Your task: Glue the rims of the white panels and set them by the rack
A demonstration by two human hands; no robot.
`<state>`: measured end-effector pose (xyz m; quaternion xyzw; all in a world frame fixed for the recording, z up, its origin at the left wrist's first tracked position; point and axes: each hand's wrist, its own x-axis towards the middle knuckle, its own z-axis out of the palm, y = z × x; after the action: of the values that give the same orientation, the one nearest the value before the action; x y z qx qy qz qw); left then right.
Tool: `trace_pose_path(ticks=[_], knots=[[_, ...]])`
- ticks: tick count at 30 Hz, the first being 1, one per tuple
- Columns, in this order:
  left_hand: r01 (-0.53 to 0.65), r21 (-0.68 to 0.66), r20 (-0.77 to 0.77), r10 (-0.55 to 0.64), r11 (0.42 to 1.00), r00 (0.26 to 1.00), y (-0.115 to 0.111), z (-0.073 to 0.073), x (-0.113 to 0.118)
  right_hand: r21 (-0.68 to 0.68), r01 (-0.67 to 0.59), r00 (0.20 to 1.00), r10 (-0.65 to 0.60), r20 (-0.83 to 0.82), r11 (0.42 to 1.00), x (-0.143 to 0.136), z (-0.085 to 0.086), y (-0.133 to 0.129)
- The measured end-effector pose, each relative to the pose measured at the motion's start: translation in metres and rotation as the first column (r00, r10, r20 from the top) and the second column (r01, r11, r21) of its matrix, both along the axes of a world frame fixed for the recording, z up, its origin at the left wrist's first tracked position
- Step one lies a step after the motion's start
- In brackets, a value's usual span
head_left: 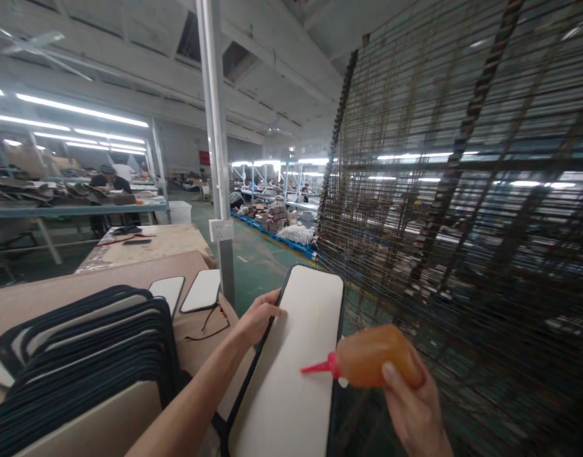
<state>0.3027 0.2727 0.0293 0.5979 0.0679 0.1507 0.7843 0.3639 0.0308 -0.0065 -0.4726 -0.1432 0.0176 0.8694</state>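
My left hand grips the left edge of a long white panel with a black rim, holding it up at a slant in front of me. My right hand is closed around an amber squeeze bottle. Its red nozzle points left and touches or hovers just over the white face of the panel, near the right edge.
A fanned stack of black-rimmed panels lies on the brown table at left, with two more panels behind. A metal post stands ahead. A tall wire drying rack fills the right. People work at distant benches.
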Motion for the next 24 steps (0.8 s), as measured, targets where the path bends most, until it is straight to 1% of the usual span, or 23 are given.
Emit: trace_pose_path(ticks=[1, 2, 4, 5, 6, 7, 11, 12, 13, 14, 15, 16, 17, 19, 21, 24], knots=[[0.038, -0.008, -0.014, -0.038, 0.999, 0.999, -0.005, 0.000, -0.001, 0.037, 0.074, 0.995, -0.076, 0.062, 0.997, 0.009, 0.011, 0.005], [0.072, -0.015, -0.027, -0.072, 0.997, 0.997, -0.010, 0.001, -0.002, 0.058, 0.102, 0.990, -0.108, 0.091, 0.993, 0.019, 0.022, 0.010], [0.119, -0.025, -0.039, -0.120, 0.993, 0.992, -0.019, 0.003, -0.003, 0.080, 0.130, 0.983, -0.139, 0.122, 0.988, 0.038, 0.038, 0.019], [0.129, -0.028, -0.039, -0.130, 0.991, 0.991, -0.023, 0.005, -0.002, 0.078, 0.126, 0.983, -0.135, 0.126, 0.989, 0.043, 0.040, 0.021], [0.129, -0.028, -0.036, -0.130, 0.991, 0.991, -0.024, 0.006, -0.001, 0.069, 0.114, 0.984, -0.122, 0.126, 0.991, 0.044, 0.039, 0.021], [0.122, -0.025, -0.030, -0.123, 0.992, 0.992, -0.025, 0.007, 0.000, 0.054, 0.096, 0.987, -0.102, 0.121, 0.994, 0.042, 0.033, 0.019], [0.040, 0.011, -0.009, -0.040, 0.999, 0.999, -0.020, 0.004, 0.006, -0.061, -0.031, 0.998, 0.034, 0.049, 0.998, 0.015, -0.005, -0.001], [0.016, 0.020, -0.009, -0.016, 1.000, 1.000, -0.020, 0.003, 0.007, -0.093, -0.065, 0.997, 0.068, 0.035, 0.994, 0.011, -0.011, -0.006], [-0.005, 0.024, -0.012, 0.005, 1.000, 1.000, -0.021, 0.002, 0.007, -0.096, -0.069, 0.997, 0.072, 0.029, 0.993, 0.010, -0.013, -0.010], [-0.017, 0.022, -0.021, 0.018, 1.000, 1.000, -0.022, 0.001, 0.007, -0.078, -0.050, 0.998, 0.052, 0.030, 0.996, 0.013, -0.011, -0.013], [-0.023, 0.017, -0.036, 0.023, 1.000, 0.999, -0.025, 0.001, 0.007, -0.040, -0.005, 0.999, 0.007, 0.036, 0.999, 0.019, -0.005, -0.015], [-0.020, 0.010, -0.054, 0.020, 1.000, 0.998, -0.029, 0.001, 0.007, 0.021, 0.064, 0.997, -0.065, 0.041, 0.998, 0.028, 0.003, -0.016], [-0.013, 0.003, -0.070, 0.013, 1.000, 0.997, -0.032, 0.002, 0.007, 0.065, 0.106, 0.993, -0.110, 0.048, 0.992, 0.037, 0.012, -0.017], [-0.009, -0.010, -0.083, 0.008, 1.000, 0.997, -0.038, 0.003, 0.008, 0.110, 0.143, 0.987, -0.150, 0.052, 0.984, 0.053, 0.024, -0.019], [-0.036, -0.021, -0.075, 0.035, 0.999, 0.997, -0.041, 0.003, 0.010, 0.097, 0.109, 0.993, -0.113, 0.039, 0.989, 0.058, 0.023, -0.022], [-0.095, -0.034, -0.074, 0.092, 0.995, 0.993, -0.042, -0.002, 0.014, 0.024, -0.023, 1.000, 0.024, -0.017, 0.999, 0.046, 0.006, -0.029]])
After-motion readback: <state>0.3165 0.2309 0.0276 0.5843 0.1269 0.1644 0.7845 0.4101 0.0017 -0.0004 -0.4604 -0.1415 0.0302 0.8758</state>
